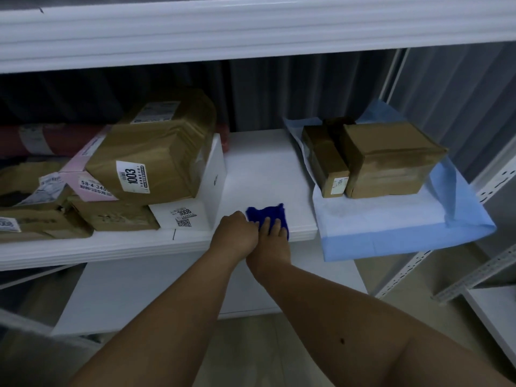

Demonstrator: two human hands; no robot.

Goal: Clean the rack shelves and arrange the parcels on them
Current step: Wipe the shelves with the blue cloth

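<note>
A dark blue cloth (268, 215) lies at the front edge of the white middle shelf (265, 169). My right hand (272, 238) rests on it with straight fingers pressing down. My left hand (234, 233) sits beside it, fingers curled at the cloth's left edge, seemingly pinching it. To the left, a brown parcel labelled 1003 (150, 163) lies on a white box labelled 3008 (195, 216) and a pink box (83, 182). To the right, two brown boxes (391, 163) stand on a light blue sheet (391, 227).
More torn brown parcels (42, 219) crowd the shelf's left end. The upper shelf (251, 26) hangs close overhead. A lower white shelf (139, 289) shows beneath my arms. Perforated rack uprights (491, 188) stand at the right. The blue sheet overhangs the shelf's front edge.
</note>
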